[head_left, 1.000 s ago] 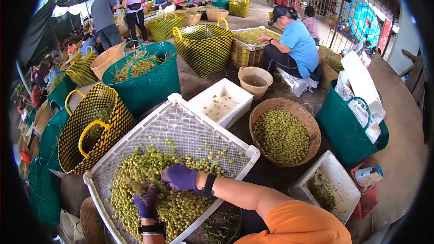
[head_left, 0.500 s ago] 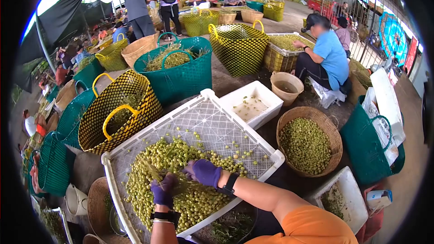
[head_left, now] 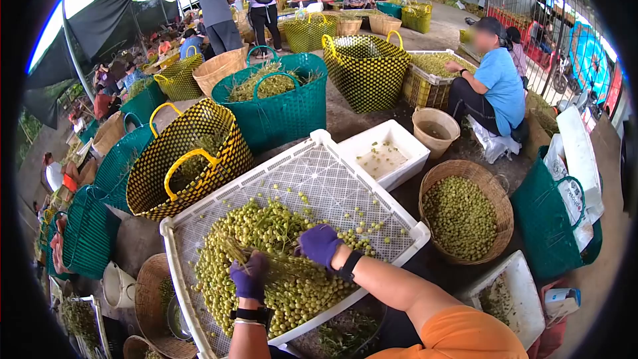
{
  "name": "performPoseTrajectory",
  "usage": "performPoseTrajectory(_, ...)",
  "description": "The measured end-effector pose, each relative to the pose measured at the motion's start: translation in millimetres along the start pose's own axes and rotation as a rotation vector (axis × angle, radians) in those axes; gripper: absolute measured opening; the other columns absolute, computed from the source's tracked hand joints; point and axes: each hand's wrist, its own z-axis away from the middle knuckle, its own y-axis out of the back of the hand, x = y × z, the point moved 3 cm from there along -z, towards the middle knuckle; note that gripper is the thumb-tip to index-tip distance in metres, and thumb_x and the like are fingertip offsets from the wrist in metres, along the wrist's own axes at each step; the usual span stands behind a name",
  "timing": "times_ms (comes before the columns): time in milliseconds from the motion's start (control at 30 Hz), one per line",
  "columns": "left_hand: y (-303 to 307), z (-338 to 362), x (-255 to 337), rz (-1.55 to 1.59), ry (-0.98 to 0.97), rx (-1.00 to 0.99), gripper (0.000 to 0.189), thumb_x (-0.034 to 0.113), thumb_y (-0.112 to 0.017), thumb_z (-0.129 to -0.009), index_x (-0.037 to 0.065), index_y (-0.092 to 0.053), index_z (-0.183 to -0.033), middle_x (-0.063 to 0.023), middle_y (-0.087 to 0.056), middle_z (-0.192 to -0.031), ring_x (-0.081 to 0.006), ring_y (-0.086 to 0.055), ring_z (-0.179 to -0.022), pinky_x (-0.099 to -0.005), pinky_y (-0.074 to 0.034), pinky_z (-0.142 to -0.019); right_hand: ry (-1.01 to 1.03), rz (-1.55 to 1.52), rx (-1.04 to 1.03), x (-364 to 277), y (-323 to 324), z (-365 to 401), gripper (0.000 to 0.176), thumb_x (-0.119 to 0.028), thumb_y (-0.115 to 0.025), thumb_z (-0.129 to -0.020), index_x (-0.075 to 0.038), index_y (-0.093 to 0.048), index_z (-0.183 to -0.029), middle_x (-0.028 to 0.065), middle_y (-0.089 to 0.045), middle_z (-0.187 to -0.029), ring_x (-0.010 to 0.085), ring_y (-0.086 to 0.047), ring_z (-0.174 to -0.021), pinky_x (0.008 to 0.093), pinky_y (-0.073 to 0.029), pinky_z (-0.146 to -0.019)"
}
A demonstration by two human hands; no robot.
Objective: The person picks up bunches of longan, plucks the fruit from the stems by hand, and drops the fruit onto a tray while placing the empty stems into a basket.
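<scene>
My left hand (head_left: 249,276), in a purple glove, is closed round a bunch of thin green-brown stems (head_left: 282,270) that fans out to the right over the fruit. My right hand (head_left: 319,244), gloved the same way, is curled at the far side of that bunch. Its fingertips are partly hidden, so what it pinches cannot be made out. Under both hands lies a heap of small round yellow-green fruit (head_left: 222,272), some still on stalks. The heap rests on a white mesh tray (head_left: 325,169), with loose fruits scattered toward its right side.
A wicker basket of picked fruit (head_left: 460,216) and a white foam box (head_left: 382,153) stand right of the tray. Beyond it are a yellow-black woven basket (head_left: 143,183) and a green basket (head_left: 299,106) holding stems. A person in blue (head_left: 498,90) sits at another tray.
The whole view has shifted slightly right and down. My right hand has moved a little away from the left one, and more of the stem bunch shows between them.
</scene>
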Motion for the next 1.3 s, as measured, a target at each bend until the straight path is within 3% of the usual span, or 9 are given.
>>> performPoseTrajectory(100, 9, 0, 14, 0.034, -0.058, -0.061, 0.010, 0.008, -0.060, -0.086, 0.002, -0.059, -0.078, -0.0026, -0.058, -0.065, -0.0120, -0.053, -0.056, -0.0256, -0.045, -0.052, -0.113, 0.060, -0.246, 7, 14, 0, 0.027, -0.029, -0.063, -0.076, -0.010, -0.066, -0.094, 0.0132, -0.066, -0.080, 0.0258, -0.064, -0.070, 0.0385, -0.048, -0.061)
performPoseTrajectory(167, 3, 4, 24, -0.158, -0.068, -0.091, 0.007, 0.009, -0.061, -0.085, 0.002, -0.061, -0.082, -0.0030, -0.060, -0.068, -0.0118, -0.054, -0.057, -0.0258, -0.045, -0.051, 0.171, -0.078, 0.300, -5, 40, 1, 0.042, -0.030, -0.064, -0.078, -0.013, -0.059, -0.117, 0.0168, -0.064, -0.099, 0.0278, -0.064, -0.084, 0.0371, -0.050, -0.066)
performPoseTrajectory(200, 1, 4, 17, -0.228, -0.064, -0.143, 0.006, 0.007, -0.060, -0.084, 0.002, -0.062, -0.085, -0.0030, -0.063, -0.071, -0.0119, -0.057, -0.060, -0.0256, -0.047, -0.053, 0.193, -0.443, 0.112, -2, 5, -8, 0.059, -0.026, -0.067, -0.078, -0.016, -0.047, -0.133, 0.0177, -0.060, -0.113, 0.0306, -0.061, -0.096, 0.0379, -0.050, -0.076)
performPoseTrajectory(367, -11, 16, 24, -0.260, 0.029, -0.246, 0.018, 0.007, -0.065, -0.082, 0.000, -0.061, -0.097, -0.0054, -0.066, -0.084, -0.0128, -0.061, -0.068, -0.0254, -0.051, -0.062, 0.154, -0.815, -0.153, -27, -6, 5, 0.051, -0.021, -0.067, -0.076, -0.012, -0.055, -0.124, 0.0188, -0.063, -0.097, 0.0343, -0.062, -0.089, 0.0420, -0.049, -0.078)
performPoseTrajectory(633, -7, 4, -24, -0.044, 0.040, -0.235, 0.013, 0.002, -0.065, -0.079, 0.002, -0.064, -0.092, -0.0026, -0.065, -0.075, -0.0125, -0.060, -0.064, -0.0256, -0.049, -0.057, 0.156, -0.184, -0.098, -35, 22, 7, 0.024, -0.018, -0.065, -0.075, -0.010, -0.063, -0.098, 0.0167, -0.061, -0.089, 0.0346, -0.061, -0.083, 0.0450, -0.048, -0.072)
performPoseTrajectory(1033, -23, 22, 7, -0.037, -0.116, -0.025, 0.006, 0.008, -0.068, -0.075, 0.004, -0.064, -0.073, 0.0006, -0.062, -0.064, -0.0094, -0.054, -0.053, -0.0259, -0.042, -0.047, 0.086, -0.323, -0.038, -24, -21, -2, 0.030, -0.020, -0.064, -0.077, -0.013, -0.059, -0.106, 0.0156, -0.061, -0.092, 0.0326, -0.062, -0.083, 0.0427, -0.048, -0.065)
performPoseTrajectory(1100, -13, 18, 16, -0.472, -0.027, 0.008, 0.009, 0.008, -0.070, -0.078, 0.001, -0.066, -0.082, -0.0021, -0.064, -0.070, -0.0113, -0.060, -0.062, -0.0251, -0.048, -0.056, 0.049, -0.287, -0.104, -30, -2, -1, 0.025, -0.016, -0.064, -0.076, -0.013, -0.060, -0.100, 0.0127, -0.061, -0.090, 0.0325, -0.061, -0.082, 0.0426, -0.048, -0.066)
performPoseTrajectory(1167, -3, 13, 11, -0.385, -0.150, 0.026, 0.012, 0.010, -0.069, -0.078, -0.001, -0.066, -0.082, -0.0033, -0.065, -0.072, -0.0121, -0.060, -0.063, -0.0248, -0.048, -0.058, 0.214, -0.345, 0.308, -33, -2, 2, 0.029, -0.017, -0.064, -0.076, -0.014, -0.060, -0.105, 0.0116, -0.062, -0.093, 0.0311, -0.062, -0.081, 0.0424, -0.049, -0.066)
performPoseTrajectory(1300, 5, 9, 6, -0.341, -0.233, -0.046, 0.009, 0.011, -0.068, -0.078, 0.002, -0.067, -0.076, 0.0007, -0.060, -0.068, -0.0107, -0.054, -0.059, -0.0276, -0.043, -0.054, 0.065, -0.419, 0.118, -17, -23, 3, 0.030, -0.014, -0.061, -0.079, -0.015, -0.060, -0.109, 0.0112, -0.063, -0.099, 0.0308, -0.063, -0.086, 0.0440, -0.050, -0.071)
